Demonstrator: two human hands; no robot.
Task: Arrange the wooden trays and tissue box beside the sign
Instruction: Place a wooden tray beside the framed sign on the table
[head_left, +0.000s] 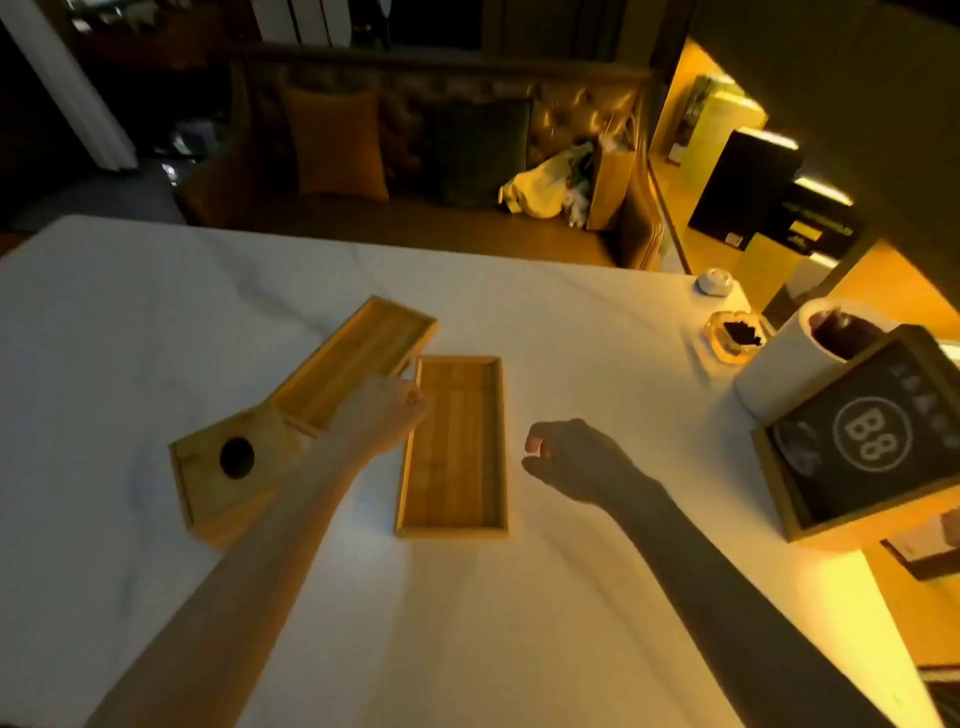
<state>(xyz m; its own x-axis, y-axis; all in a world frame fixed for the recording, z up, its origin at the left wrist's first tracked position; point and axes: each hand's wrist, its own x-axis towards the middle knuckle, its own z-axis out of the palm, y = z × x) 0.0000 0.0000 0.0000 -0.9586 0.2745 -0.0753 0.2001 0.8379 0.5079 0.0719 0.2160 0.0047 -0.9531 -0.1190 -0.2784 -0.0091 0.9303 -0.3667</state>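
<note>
Two shallow wooden trays lie on the white table (156, 322). The near tray (457, 447) lies lengthwise in the middle; the far tray (358, 358) is angled to its upper left. A wooden tissue box (234, 478) with a round hole lies flat at the left, touching the far tray's end. My left hand (382, 413) rests at the near tray's left rim, where the two trays meet; its fingers look pinched on the rim. My right hand (576, 462) hovers right of the near tray, fingers curled, holding nothing. The dark sign (872, 441) marked B8 stands at the right edge.
A white cylinder holder (789, 358) stands behind the sign, with a glass ashtray (732, 338) and a small white object (714, 283) further back. A sofa with cushions (332, 140) and bags (550, 187) lies beyond the table's far edge.
</note>
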